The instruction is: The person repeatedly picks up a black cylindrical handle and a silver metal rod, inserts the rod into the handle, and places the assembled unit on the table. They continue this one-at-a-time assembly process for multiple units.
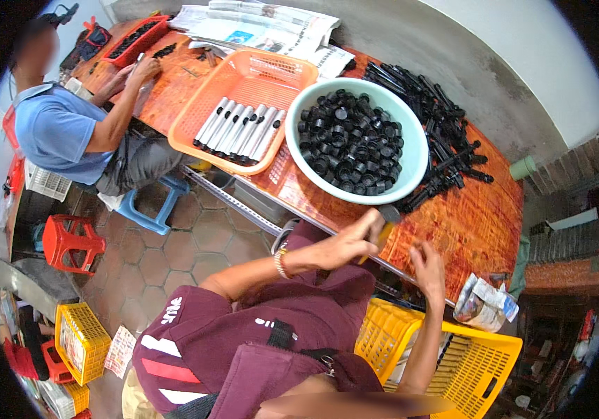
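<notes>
At the near edge of the wooden surface, we see a yellow-and-dark piece held in the left hand.

We find its grip closed about the yellow part, the dark round end projecting, presumably to leave that end free; the right hand hangs nearby, fingers bent, and we cannot tell whether its grip contains anything. The pale bowl gathers small black caps within reach, likely against rolling; slender black parts lie heaped beside it, and silver tubes rest side by side in the orange basket.
</notes>
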Motion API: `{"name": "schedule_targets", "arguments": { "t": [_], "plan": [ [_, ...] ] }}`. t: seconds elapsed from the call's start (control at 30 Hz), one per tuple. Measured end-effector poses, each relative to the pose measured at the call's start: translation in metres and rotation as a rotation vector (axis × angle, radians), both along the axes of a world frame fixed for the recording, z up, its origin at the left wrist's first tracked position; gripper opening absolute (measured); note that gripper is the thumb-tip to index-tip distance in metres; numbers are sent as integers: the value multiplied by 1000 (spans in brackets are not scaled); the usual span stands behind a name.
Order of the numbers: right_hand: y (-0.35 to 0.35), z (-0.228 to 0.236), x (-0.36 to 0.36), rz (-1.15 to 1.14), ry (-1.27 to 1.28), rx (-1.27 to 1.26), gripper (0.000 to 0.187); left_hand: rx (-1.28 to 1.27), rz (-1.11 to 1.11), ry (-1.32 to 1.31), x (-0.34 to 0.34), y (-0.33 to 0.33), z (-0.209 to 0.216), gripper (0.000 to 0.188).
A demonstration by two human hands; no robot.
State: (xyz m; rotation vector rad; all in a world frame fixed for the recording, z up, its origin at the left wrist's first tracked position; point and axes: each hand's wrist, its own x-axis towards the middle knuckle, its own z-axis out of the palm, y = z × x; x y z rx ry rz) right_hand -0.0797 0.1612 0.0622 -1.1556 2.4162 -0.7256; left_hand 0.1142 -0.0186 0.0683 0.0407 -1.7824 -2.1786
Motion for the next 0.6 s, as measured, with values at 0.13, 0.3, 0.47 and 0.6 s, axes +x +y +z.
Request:
{"name": "schedule_targets", "arguments": {
  "t": [0.13, 0.3, 0.47, 0.6],
  "plan": [
    [5, -9, 12, 56, 191, 151, 36, -170, 299, -153, 58, -67, 47, 33],
    [1, -5, 16, 34, 273, 98, 31, -398, 729, -295, 94, -182, 56, 39],
    [0, -1, 14, 58, 236, 168, 36, -676, 848, -687, 121, -309, -9, 32],
    [3, -6, 14, 50, 250, 132, 31, -893, 775, -887, 124, -336, -39, 31]
  ]
}}
